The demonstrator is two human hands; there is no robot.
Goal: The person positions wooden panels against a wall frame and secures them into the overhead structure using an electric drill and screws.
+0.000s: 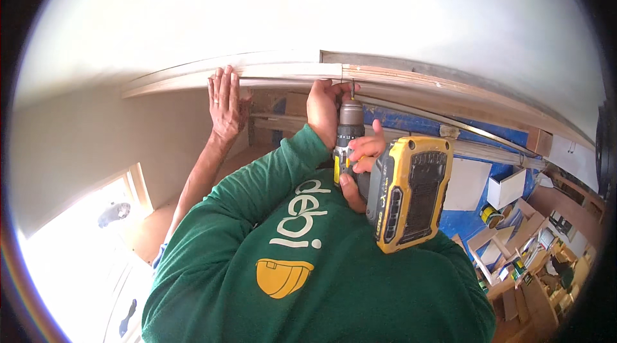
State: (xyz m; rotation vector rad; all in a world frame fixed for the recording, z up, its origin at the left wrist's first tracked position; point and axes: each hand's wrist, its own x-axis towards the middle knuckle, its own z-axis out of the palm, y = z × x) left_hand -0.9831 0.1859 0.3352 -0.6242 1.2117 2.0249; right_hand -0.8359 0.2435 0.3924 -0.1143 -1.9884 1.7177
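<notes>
My right hand point(361, 162) is wrapped round the handle of a yellow and black cordless drill point(412, 198). The drill points upward, its slim bit point(353, 91) at the underside edge of a pale wooden strip point(283, 72) overhead. Close by the bit, my left hand point(321, 110) is raised to the strip with its fingers curled together. What those fingers pinch, if anything, is hidden behind the hand and chuck. Farther left, another person's hand point(225, 100) lies flat against the same strip, fingers stretched upward.
A bright window opening point(83, 234) is at lower left. To the right, a blue wall point(463, 218) stands behind a long metal rail point(463, 127). Below it, wood offcuts point(524, 301), cans point(491, 216) and a white box point(506, 189) are heaped.
</notes>
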